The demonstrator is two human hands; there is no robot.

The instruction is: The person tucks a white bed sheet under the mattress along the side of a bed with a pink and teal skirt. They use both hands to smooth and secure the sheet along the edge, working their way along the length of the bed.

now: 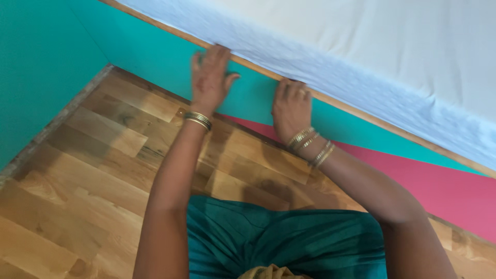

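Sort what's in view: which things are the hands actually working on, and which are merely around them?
In hand:
left hand, flat at the edge of the white sheet
right hand, fingers tucked in under that sheet edge
wooden bed rail right below

Merely around:
teal and pink bed side panel
wooden floor
teal wall
bangles on both wrists

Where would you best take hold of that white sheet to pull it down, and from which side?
Probably along the sheet's lower hem, where it overhangs the wooden edge. Come from below, fingers curling up under the hem, since the rest lies flat on the mattress with nothing to pinch. The left hand and right hand already press at that edge; whether either has a grip is unclear.
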